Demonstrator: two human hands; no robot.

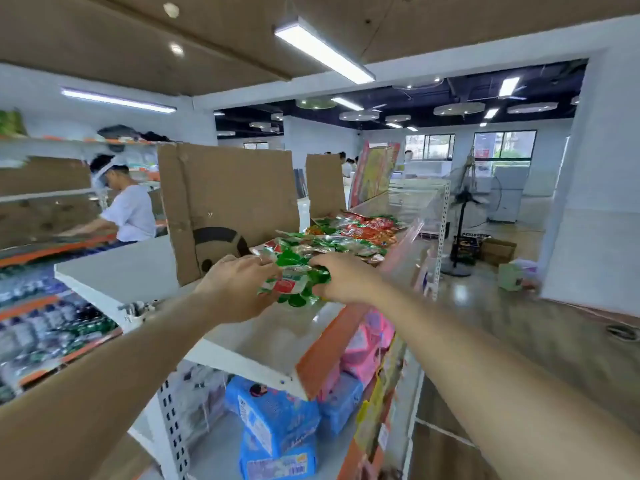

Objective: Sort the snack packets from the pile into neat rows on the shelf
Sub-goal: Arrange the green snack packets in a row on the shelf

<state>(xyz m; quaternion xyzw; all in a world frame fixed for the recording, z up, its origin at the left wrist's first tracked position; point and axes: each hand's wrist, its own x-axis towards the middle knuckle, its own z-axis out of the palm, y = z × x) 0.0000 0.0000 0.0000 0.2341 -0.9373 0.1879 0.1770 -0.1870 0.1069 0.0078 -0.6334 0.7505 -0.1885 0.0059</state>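
Note:
A green, red and white snack packet [294, 280] is held above the near end of the white top shelf [263, 337]. My left hand [239, 287] grips its left side and my right hand [341, 277] grips its right side. Just beyond lies a pile of green packets [325, 245], and farther back a heap of red packets [370, 228], both on the same shelf. The shelf's front edge carries an orange strip [329, 355].
Cardboard sheets [228, 199] stand upright along the shelf's back. Lower shelves hold blue packs [277, 420] and pink packs [363, 351]. A person in a white shirt [128, 209] works at the left shelves. A standing fan [462, 209] and boxes sit on the floor at right.

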